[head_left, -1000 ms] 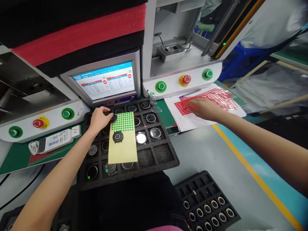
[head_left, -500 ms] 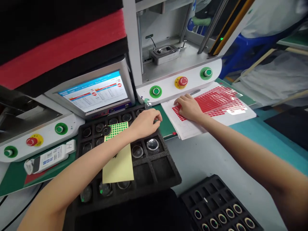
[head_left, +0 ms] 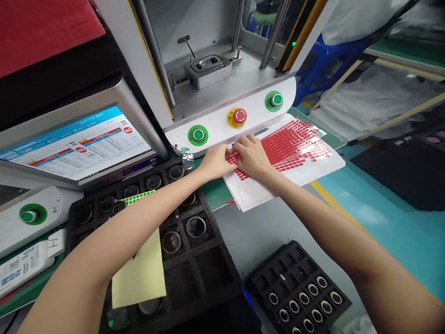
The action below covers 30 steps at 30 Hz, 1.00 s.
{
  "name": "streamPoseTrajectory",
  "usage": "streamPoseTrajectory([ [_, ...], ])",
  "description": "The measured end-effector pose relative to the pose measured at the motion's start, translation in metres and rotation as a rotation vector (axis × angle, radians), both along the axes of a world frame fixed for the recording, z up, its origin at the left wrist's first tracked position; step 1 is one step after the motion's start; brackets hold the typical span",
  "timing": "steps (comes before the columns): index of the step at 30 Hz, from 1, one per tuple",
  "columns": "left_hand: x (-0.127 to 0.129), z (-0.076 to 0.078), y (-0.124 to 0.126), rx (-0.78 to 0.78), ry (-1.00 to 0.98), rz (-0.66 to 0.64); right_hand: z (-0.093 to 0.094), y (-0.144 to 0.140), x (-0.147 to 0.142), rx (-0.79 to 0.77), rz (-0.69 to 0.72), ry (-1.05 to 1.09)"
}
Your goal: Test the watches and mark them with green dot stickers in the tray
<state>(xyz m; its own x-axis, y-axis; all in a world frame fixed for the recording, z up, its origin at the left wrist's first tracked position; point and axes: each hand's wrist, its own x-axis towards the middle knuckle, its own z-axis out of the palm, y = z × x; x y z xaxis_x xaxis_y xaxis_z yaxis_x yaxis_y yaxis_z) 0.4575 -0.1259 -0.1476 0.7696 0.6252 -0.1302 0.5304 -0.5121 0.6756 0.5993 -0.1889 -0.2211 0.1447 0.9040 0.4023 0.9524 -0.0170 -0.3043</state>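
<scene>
Machine (head_left: 208, 104): metal deck, white front panel with two green buttons and a red stop button. Green bench (head_left: 213, 192) in front. Monitor (head_left: 79, 144) to its left, screen lit. Black tray (head_left: 222, 236) before the monitor, round parts in many cells; second tray (head_left: 267, 273) lower down, right, also part-filled. Papers (head_left: 250, 197) on bench, near corner past the edge. Red sheet (head_left: 292, 141), gridded in small squares, lies on the papers. Yellow sheet (head_left: 139, 278), green dots at far end, lies across the black tray, partly hidden by the left forearm.

Right hand (head_left: 252, 155): on the red sheet's left end, fingers bent. Left hand (head_left: 217, 160): just beside it, at the same end, fingers curled. Cannot tell whether either pair of fingertips grips anything. Pen (head_left: 262, 131): beyond right hand, beside the panel.
</scene>
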Motion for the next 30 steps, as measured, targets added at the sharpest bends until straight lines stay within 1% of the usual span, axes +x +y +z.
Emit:
streamPoseTrajectory([
  [2,0.001,-0.004,-0.002,-0.025,-0.025,0.041,0.000,0.000,0.001,0.019,-0.005,0.037],
  [5,0.000,-0.010,-0.004,-0.032,-0.047,0.146,0.001,0.000,0.003,0.046,-0.016,0.096],
  [7,-0.001,-0.013,-0.003,-0.056,-0.045,0.192,0.003,0.000,0.003,0.063,-0.027,0.134],
  [13,0.001,-0.020,0.008,-0.216,-0.063,0.186,0.009,-0.006,0.002,0.128,-0.048,0.261],
  [19,0.007,-0.030,0.012,-0.266,-0.080,0.247,0.008,-0.012,0.004,0.060,0.069,0.441],
  [24,0.010,-0.029,0.011,-0.315,-0.051,0.281,0.008,-0.016,0.006,0.013,0.131,0.525],
  [30,0.012,-0.028,0.008,-0.334,-0.022,0.331,0.010,-0.020,0.004,0.025,0.105,0.525],
])
